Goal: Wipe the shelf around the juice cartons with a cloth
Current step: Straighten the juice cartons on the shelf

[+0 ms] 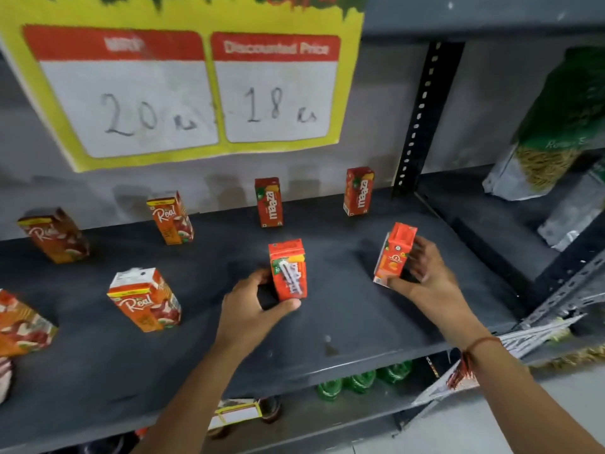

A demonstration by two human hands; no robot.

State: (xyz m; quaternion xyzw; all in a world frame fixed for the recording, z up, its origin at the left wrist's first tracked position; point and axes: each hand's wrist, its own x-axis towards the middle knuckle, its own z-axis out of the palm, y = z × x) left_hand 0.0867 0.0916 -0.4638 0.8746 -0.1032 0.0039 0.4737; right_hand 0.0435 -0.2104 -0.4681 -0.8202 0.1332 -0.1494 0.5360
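On the dark shelf, the left hand grips an upright mango carton between thumb and fingers. The right hand clasps a second carton, tilted, just right of the first.

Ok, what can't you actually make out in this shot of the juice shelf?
Head view only:
- Cloth: none visible anywhere.
- Left hand carton: label motion-blurred, unreadable.
- Right hand carton: far side covered by fingers.
- Far-left carton: cut off by the frame's left edge.
- Lower shelf with green bottles: mostly hidden under the shelf board.
- Price sign: top cropped, left header blurred.
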